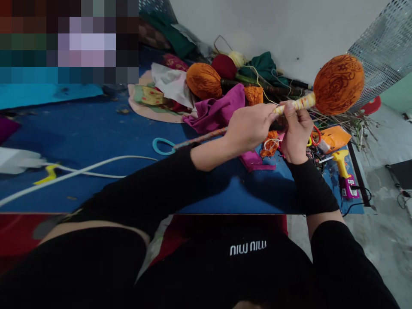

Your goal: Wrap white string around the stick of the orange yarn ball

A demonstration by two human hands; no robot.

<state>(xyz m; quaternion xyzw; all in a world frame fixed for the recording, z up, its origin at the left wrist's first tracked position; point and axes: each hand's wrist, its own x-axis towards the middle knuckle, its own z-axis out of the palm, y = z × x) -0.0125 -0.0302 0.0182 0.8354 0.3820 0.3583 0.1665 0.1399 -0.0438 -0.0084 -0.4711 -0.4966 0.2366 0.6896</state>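
Note:
A stick with an egg-shaped head covered in orange patterned cloth (339, 84) is raised above the blue table. A yellow-and-white strip (304, 102) wraps its neck. My left hand (247, 128) is closed round the stick just below the wrapping. My right hand (298, 131) pinches the wrapped part between thumb and fingers, nearer the head. Down to the left of my left hand a brownish rod (202, 136) shows, near a light-blue ring (163, 146); whether it belongs to the same stick is hidden by my hand. Beneath my hands is a scrap of orange cloth (269, 143).
A second orange-headed stick (204, 80) lies at the back among magenta cloth (222, 107) and dark-red and green bundles. To the right are red-handled scissors (316, 135), an orange packet (334, 139) and a yellow glue gun (341, 163). White cables (96, 169) cross the left side.

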